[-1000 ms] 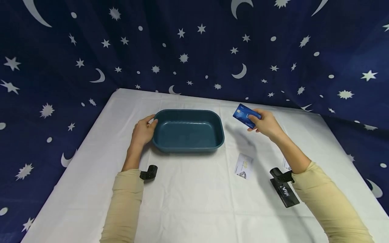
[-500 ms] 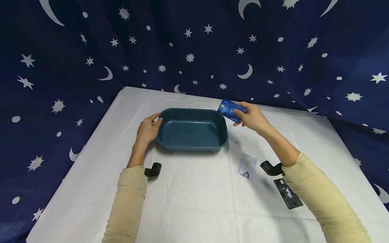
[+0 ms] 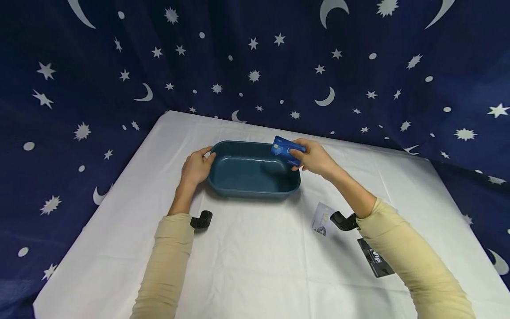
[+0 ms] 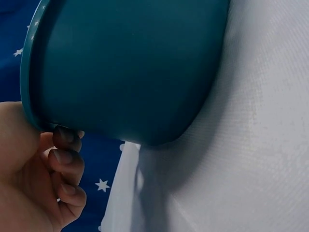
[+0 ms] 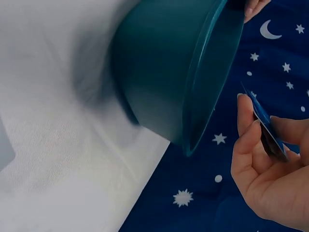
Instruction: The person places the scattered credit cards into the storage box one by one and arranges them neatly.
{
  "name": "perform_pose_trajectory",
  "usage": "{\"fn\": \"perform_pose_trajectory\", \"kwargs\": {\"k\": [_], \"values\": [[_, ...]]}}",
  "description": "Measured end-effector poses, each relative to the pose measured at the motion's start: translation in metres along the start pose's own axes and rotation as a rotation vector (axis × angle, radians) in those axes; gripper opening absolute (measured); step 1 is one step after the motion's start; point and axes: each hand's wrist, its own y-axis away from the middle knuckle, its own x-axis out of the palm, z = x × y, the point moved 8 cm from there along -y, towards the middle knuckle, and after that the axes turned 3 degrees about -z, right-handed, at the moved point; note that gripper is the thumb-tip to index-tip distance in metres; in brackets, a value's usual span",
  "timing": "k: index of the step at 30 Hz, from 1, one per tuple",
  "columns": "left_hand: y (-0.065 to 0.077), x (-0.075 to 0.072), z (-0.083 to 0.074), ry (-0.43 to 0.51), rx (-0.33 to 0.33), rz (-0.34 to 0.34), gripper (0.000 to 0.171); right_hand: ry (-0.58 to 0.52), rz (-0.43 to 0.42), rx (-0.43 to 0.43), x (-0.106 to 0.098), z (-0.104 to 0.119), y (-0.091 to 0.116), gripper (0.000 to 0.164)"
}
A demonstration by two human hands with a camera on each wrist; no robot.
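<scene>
A teal rectangular basin (image 3: pixel 247 175) stands on the white-covered table. My left hand (image 3: pixel 196 168) grips its left rim, thumb over the edge; in the left wrist view the fingers (image 4: pixel 67 162) curl below the rim against the outer wall. A blue bank card (image 3: pixel 282 149) is pinched between the thumb and fingers of my right hand (image 3: pixel 316 158), above the basin's right back corner. The right wrist view shows that card (image 5: pixel 263 118) nearly edge-on, apart from the basin's rim (image 5: pixel 193 96).
On the table (image 3: pixel 255 248), right of the basin, lie a white card (image 3: pixel 321 219), partly behind the right wrist camera (image 3: pixel 343 220), and a black VIP card (image 3: pixel 375 259), partly under the right sleeve. A dark blue star-print cloth (image 3: pixel 223 57) hangs behind the table.
My right hand has carried the blue bank card leftward, from beside the basin to over its right end. The left hand has kept its grip on the rim. The head view has shifted slightly.
</scene>
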Motion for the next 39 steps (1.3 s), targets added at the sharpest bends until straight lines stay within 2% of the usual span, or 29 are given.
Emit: {"fn": "perform_pose_trajectory", "kwargs": {"k": [9,17,21,30,32,39], "values": [[0.003,0.001,0.007,0.008,-0.023,-0.006,0.043,0.012,0.056,0.004,0.031,0.004,-0.012,0.034],[0.002,0.001,-0.001,0.014,-0.002,-0.01,0.044,-0.013,0.082,0.004,0.048,0.005,-0.02,0.033],[0.001,0.001,0.0,0.001,-0.009,-0.006,0.046,-0.035,0.116,0.0,0.061,0.007,-0.026,0.034],[-0.003,-0.001,0.003,-0.016,-0.006,0.011,0.048,-0.006,0.158,0.066,0.083,0.008,-0.044,0.037],[-0.003,0.0,0.004,-0.017,-0.01,0.017,0.048,-0.05,0.198,0.092,0.089,0.006,-0.048,0.039],[-0.003,0.002,0.001,-0.021,-0.023,0.023,0.048,-0.323,0.319,0.253,0.107,-0.005,-0.054,0.043]]}}
